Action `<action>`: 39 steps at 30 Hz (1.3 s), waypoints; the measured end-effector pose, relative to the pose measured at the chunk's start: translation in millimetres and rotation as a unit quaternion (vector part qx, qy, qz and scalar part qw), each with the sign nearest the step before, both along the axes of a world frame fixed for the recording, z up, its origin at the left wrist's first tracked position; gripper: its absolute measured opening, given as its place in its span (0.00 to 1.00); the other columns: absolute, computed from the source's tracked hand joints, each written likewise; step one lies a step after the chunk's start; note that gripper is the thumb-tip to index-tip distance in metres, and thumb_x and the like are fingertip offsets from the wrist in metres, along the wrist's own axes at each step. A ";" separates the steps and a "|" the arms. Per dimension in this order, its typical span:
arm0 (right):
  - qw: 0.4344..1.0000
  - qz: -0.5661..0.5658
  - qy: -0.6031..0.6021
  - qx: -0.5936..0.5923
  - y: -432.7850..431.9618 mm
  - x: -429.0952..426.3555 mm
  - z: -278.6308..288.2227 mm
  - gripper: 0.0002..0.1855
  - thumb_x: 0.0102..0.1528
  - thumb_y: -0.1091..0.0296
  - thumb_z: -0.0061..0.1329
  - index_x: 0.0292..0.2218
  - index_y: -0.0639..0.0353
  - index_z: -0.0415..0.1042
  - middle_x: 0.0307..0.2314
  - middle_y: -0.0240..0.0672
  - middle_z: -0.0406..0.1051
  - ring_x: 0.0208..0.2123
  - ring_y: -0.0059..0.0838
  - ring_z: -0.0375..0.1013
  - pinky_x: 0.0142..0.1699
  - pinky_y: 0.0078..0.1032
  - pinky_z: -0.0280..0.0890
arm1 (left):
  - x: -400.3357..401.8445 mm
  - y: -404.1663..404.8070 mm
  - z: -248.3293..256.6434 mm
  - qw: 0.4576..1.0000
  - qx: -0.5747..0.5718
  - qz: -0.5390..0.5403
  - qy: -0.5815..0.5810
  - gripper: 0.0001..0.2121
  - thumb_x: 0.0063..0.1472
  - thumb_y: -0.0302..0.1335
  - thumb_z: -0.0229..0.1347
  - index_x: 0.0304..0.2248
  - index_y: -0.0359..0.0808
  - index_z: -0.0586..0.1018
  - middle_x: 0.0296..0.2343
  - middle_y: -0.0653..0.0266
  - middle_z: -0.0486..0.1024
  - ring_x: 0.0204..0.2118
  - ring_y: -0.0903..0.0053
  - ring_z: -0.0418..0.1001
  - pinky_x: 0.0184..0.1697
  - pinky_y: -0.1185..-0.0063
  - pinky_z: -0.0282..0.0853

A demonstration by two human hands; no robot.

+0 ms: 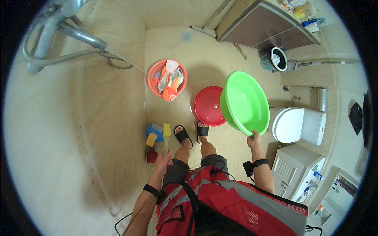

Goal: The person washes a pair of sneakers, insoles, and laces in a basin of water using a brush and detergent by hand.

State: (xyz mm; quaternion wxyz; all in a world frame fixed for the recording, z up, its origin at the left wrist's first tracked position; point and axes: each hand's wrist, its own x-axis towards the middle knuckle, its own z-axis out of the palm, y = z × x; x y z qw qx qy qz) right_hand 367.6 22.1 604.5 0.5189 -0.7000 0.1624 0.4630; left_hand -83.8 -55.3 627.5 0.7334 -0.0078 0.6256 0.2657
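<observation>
My left hand (164,162) grips the handle of a scrub brush (166,131) with yellow bristles, held out low beside my left foot. In my right hand (254,140) is the rim of a large green plastic basin (246,101), tilted so that its inside faces up and shows nothing in it. Partly beneath the basin in this view, a red round basin (208,106) rests on the floor by my feet. An orange basin (150,77) farther off holds several shoes (171,66); a thin stream of water falls toward them.
Chrome shower fittings with a hose (82,35) are on the left wall. Near my left foot lie a blue item (156,129), an orange sponge-like block (151,139) and a dark red item (152,155). A toilet (289,125), wastebasket (265,61) and washbasin cabinet (291,165) line the right side.
</observation>
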 end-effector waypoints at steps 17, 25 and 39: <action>0.994 -0.004 -0.067 0.091 14.7 52.6 53.4 0.13 0.51 0.74 0.39 0.40 0.67 0.59 0.35 0.41 0.64 0.33 0.35 0.69 0.36 0.26 0.69 | -28.5 7.2 18.0 0.998 0.012 0.041 -0.039 0.09 0.56 0.32 0.53 0.31 0.40 0.65 0.14 0.78 0.55 0.13 0.88 0.55 0.19 0.84 0.58; 0.996 -0.020 -0.022 0.084 9.3 54.7 54.4 0.09 0.51 0.74 0.39 0.36 0.64 0.61 0.33 0.38 0.64 0.31 0.28 0.69 0.30 0.19 0.69 | -23.0 12.9 26.3 0.999 0.017 0.007 -0.037 0.10 0.55 0.35 0.54 0.29 0.43 0.64 0.13 0.79 0.54 0.13 0.87 0.55 0.19 0.83 0.57; 0.996 -0.027 -0.038 0.078 -0.7 66.2 23.0 0.13 0.50 0.72 0.41 0.39 0.61 0.61 0.32 0.37 0.67 0.31 0.32 0.71 0.29 0.22 0.71 | -22.8 32.3 0.0 0.998 0.053 0.002 -0.046 0.09 0.56 0.35 0.53 0.30 0.44 0.65 0.12 0.80 0.54 0.13 0.89 0.55 0.20 0.85 0.58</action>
